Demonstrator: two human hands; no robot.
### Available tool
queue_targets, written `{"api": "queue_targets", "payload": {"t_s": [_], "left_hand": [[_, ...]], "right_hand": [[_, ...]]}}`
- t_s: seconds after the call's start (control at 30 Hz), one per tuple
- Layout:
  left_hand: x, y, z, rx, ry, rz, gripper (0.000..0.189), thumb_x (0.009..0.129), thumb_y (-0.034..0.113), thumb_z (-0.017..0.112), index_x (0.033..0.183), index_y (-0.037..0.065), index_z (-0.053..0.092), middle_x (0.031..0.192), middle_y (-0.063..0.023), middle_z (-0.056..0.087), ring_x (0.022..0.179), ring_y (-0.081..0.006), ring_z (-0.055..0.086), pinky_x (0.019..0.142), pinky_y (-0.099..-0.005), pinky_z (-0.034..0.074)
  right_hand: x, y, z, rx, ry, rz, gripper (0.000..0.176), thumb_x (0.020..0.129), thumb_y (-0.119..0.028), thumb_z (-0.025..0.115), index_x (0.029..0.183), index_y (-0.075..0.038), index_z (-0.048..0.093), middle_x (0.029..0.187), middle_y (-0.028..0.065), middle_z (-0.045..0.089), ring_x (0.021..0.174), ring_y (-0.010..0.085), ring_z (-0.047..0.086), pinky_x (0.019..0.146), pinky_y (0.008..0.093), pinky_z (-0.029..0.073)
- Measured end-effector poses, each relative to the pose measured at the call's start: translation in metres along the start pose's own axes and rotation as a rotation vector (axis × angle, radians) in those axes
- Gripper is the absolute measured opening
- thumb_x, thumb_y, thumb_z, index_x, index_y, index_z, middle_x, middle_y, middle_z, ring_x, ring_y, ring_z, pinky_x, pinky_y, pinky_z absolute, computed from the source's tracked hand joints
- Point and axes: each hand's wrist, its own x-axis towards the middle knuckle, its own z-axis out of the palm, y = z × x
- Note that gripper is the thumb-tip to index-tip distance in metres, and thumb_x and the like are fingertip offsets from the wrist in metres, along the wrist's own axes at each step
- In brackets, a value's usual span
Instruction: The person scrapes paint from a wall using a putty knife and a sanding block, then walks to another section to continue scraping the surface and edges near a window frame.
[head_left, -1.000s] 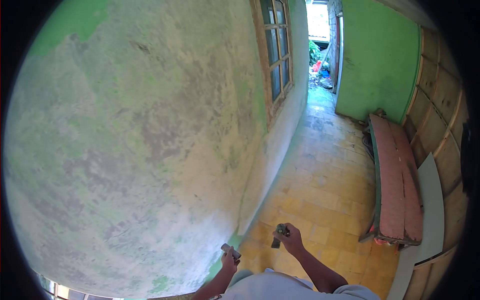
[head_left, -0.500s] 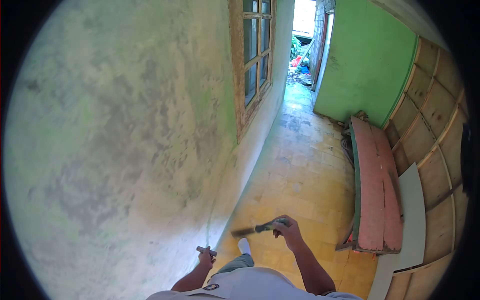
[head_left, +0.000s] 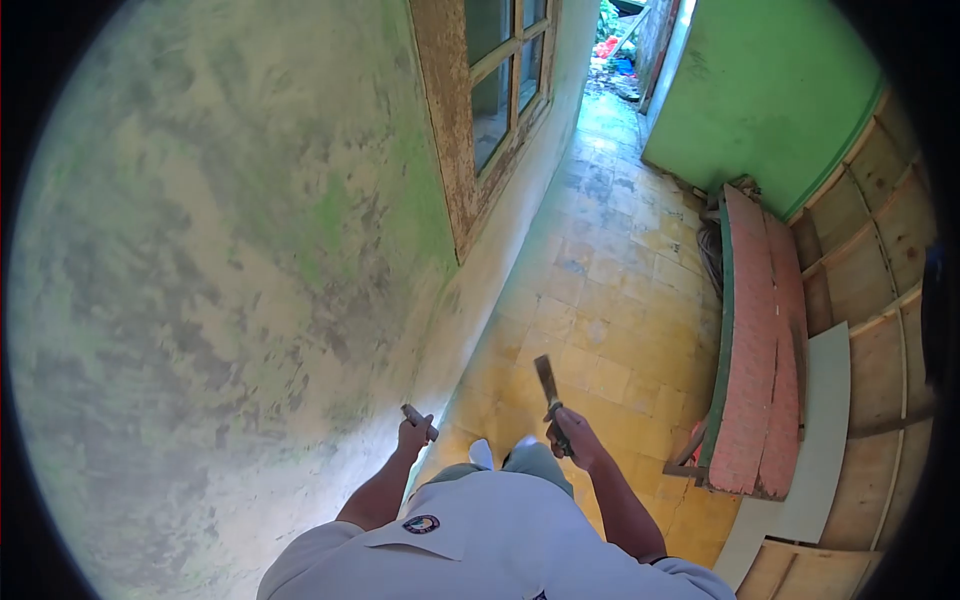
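My right hand (head_left: pixel 576 436) is closed round the dark handle of a flat-bladed scraper (head_left: pixel 546 380), whose blade points up and away over the yellow floor. Close to the left wall, my left hand (head_left: pixel 415 433) grips a small greyish cylindrical piece (head_left: pixel 420 420), too small to identify. The wall (head_left: pixel 250 300) beside it has patchy, worn green and grey paint. Neither hand touches the wall as far as I can see.
A wooden-framed window (head_left: pixel 480 110) is set in the left wall. Along the right side stands a reddish bench (head_left: pixel 755 350), with a pale panel (head_left: pixel 820 430) and wooden panelling behind it. The tiled floor (head_left: pixel 600 300) runs to a doorway beside a green wall (head_left: pixel 760 90).
The scraper has swung from pointing left to pointing upward. Both hands appear higher in view, the left with its piece tilted differently. The view has shifted, and both feet now show.
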Motion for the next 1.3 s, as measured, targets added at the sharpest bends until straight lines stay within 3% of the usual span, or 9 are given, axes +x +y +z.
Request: {"api": "queue_targets", "payload": {"t_s": [0.17, 0.3, 0.5, 0.6, 0.63, 0.73, 0.87, 1.07, 1.3], "left_hand": [[0.010, -0.017, 0.000, 0.077, 0.153, -0.113, 0.038, 0.075, 0.032, 0.071, 0.086, -0.002, 0.059, 0.070, -0.0105, 0.061, 0.050, -0.0160, 0.058, 0.040, -0.0282, 0.048], [-0.003, -0.006, 0.021, -0.036, 0.286, -0.119, 0.033, 0.075, 0.028, 0.072, 0.077, -0.002, 0.058, 0.064, -0.0101, 0.060, 0.049, -0.0166, 0.056, 0.045, -0.0310, 0.043], [-0.011, 0.010, 0.083, -0.116, 0.610, -0.261, 0.033, 0.075, 0.028, 0.070, 0.080, -0.003, 0.060, 0.068, -0.0119, 0.062, 0.053, -0.0178, 0.058, 0.047, -0.0322, 0.045], [-0.001, 0.018, 0.123, -0.071, 0.676, -0.302, 0.037, 0.074, 0.030, 0.071, 0.081, -0.005, 0.060, 0.070, -0.0137, 0.063, 0.057, -0.0194, 0.060, 0.052, -0.0340, 0.047], [-0.002, 0.024, 0.137, -0.021, 0.628, -0.278, 0.038, 0.074, 0.030, 0.071, 0.082, -0.005, 0.060, 0.070, -0.0138, 0.063, 0.059, -0.0199, 0.061, 0.053, -0.0344, 0.047], [0.019, 0.030, 0.166, 0.061, 0.486, -0.209, 0.042, 0.072, 0.033, 0.073, 0.084, -0.005, 0.061, 0.071, -0.0148, 0.063, 0.058, -0.0200, 0.061, 0.052, -0.0332, 0.047], [0.056, 0.083, 0.191, 0.143, 0.185, -0.365, 0.042, 0.070, 0.035, 0.075, 0.079, -0.003, 0.059, 0.068, -0.0142, 0.063, 0.053, -0.0179, 0.059, 0.044, -0.0307, 0.044], [0.146, 0.148, 0.236, 0.314, 0.018, -0.289, 0.044, 0.065, 0.035, 0.079, 0.077, -0.002, 0.059, 0.065, -0.0116, 0.062, 0.050, -0.0171, 0.057, 0.046, -0.0299, 0.045], [0.278, 0.227, 0.349, 0.639, -0.158, -0.074, 0.047, 0.062, 0.040, 0.077, 0.081, 0.000, 0.063, 0.081, -0.0151, 0.065, 0.073, -0.0258, 0.063, 0.070, -0.0368, 0.049]], "right_hand": [[0.064, -0.030, -0.010, -0.377, -0.072, -0.012, 0.025, 0.093, -0.031, 0.050, 0.092, -0.006, 0.052, 0.060, 0.0013, 0.049, 0.043, 0.0087, 0.045, 0.040, 0.0238, 0.035], [0.144, -0.086, 0.014, -0.487, -0.250, -0.074, 0.022, 0.094, -0.025, 0.048, 0.084, -0.006, 0.050, 0.057, 0.0016, 0.047, 0.040, 0.0084, 0.042, 0.037, 0.0239, 0.033], [0.243, -0.203, 0.153, -0.525, -0.586, -0.587, 0.021, 0.093, -0.023, 0.051, 0.078, -0.008, 0.048, 0.052, -0.0048, 0.041, 0.039, 0.0034, 0.035, 0.036, 0.0209, 0.027], [0.235, -0.245, 0.158, -0.569, -0.682, -0.536, 0.025, 0.090, -0.027, 0.057, 0.078, -0.005, 0.052, 0.056, -0.0021, 0.042, 0.048, 0.0058, 0.037, 0.044, 0.0250, 0.031], [0.229, -0.255, 0.146, -0.581, -0.695, -0.303, 0.025, 0.089, -0.028, 0.058, 0.080, -0.006, 0.053, 0.057, -0.0016, 0.044, 0.046, 0.0059, 0.039, 0.043, 0.0245, 0.032], [0.238, -0.251, 0.080, -0.621, -0.707, -0.170, 0.024, 0.089, -0.028, 0.058, 0.083, -0.006, 0.053, 0.057, -0.0017, 0.045, 0.044, 0.0059, 0.042, 0.041, 0.0237, 0.034], [0.245, -0.254, -0.022, -0.601, -0.536, -0.019, 0.019, 0.090, -0.022, 0.057, 0.084, -0.006, 0.050, 0.059, -0.0004, 0.047, 0.044, 0.0066, 0.043, 0.040, 0.0231, 0.034], [0.257, -0.313, -0.133, -0.552, -0.251, 0.008, 0.011, 0.087, -0.014, 0.057, 0.085, -0.006, 0.050, 0.066, 0.0025, 0.051, 0.051, 0.0099, 0.051, 0.048, 0.0248, 0.043], [0.291, -0.388, -0.232, -0.370, 0.016, -0.080, 0.018, 0.089, -0.021, 0.056, 0.085, -0.005, 0.051, 0.064, 0.0043, 0.054, 0.051, 0.0127, 0.053, 0.049, 0.0269, 0.044]]}}
